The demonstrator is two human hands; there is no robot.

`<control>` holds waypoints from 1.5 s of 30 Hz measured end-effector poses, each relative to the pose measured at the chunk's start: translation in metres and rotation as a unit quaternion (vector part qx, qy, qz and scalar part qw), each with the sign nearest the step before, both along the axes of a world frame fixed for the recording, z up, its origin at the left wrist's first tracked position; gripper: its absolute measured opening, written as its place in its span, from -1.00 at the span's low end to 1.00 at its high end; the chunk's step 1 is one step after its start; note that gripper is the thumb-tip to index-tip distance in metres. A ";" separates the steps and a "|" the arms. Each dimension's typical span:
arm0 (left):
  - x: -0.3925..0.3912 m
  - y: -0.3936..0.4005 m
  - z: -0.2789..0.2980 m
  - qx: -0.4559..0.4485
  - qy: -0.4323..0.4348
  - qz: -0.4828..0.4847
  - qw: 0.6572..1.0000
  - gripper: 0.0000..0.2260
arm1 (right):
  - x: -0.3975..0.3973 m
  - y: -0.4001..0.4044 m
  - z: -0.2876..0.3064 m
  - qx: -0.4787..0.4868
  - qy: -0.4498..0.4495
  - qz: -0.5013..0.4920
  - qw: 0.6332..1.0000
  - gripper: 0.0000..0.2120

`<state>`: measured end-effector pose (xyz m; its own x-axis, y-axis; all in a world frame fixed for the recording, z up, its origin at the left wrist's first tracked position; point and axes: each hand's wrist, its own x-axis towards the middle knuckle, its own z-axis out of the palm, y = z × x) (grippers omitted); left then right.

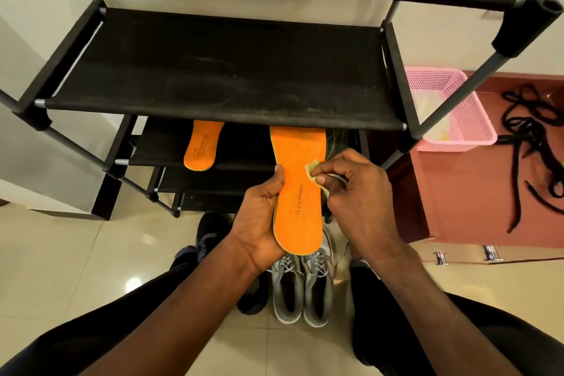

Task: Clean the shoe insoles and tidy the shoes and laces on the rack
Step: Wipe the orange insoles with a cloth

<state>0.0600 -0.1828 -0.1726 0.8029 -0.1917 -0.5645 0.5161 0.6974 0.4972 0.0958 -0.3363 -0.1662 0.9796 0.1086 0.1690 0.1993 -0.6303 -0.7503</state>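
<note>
- The left hand [259, 214] grips an orange insole [297, 189] from its left edge, thumb curled over the top face, holding it lengthwise in front of the black shoe rack [219, 70].
- The right hand [351, 189] pinches a small yellowish cloth [312, 169] between thumb and fingertips, pressed on the insole's right edge near the middle.
- A second orange insole [203, 145] lies on a lower shelf of the rack, to the left of the held one.
- A pair of grey laced shoes [302, 287] stands on the tiled floor in front of the rack, below the held insole; a dark shoe [210, 235] sits to their left.
- A pink basket [457, 119] stands just right of the rack, and black laces [531, 137] lie loose on the reddish floor beyond it.
</note>
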 end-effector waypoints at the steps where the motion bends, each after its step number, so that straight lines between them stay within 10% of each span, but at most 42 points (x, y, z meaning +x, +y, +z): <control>1: 0.000 0.000 0.000 0.001 0.002 0.001 1.000 -0.59 | 0.000 0.001 0.000 0.000 0.002 -0.003 1.000 -0.82; 15: 0.010 0.027 0.001 -0.039 0.030 0.026 0.998 -0.47 | -0.026 0.022 0.026 0.068 0.206 0.245 0.945 -0.81; 21: 0.007 0.020 0.004 0.145 0.035 0.000 0.989 -0.66 | -0.011 -0.006 0.032 0.169 0.244 -0.005 0.955 -0.86; 28: -0.009 0.032 -0.002 0.326 0.028 -0.024 0.945 -0.76 | -0.023 0.011 0.014 0.094 0.252 -0.018 0.963 -0.71; 37: -0.012 0.055 0.009 0.381 0.005 -0.015 0.924 -0.79 | -0.025 0.061 0.000 0.215 0.398 -0.071 0.889 -0.66; 45: -0.001 0.079 -0.008 0.399 0.020 0.040 0.916 -0.85 | 0.000 0.106 -0.028 0.242 0.357 -0.091 0.897 -0.68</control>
<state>0.0594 -0.1042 -0.1804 0.7722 0.3533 -0.5281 0.5077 0.1568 0.8472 0.0958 -0.2302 -0.1947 0.8509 0.0194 -0.5250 -0.5148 -0.1685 -0.8406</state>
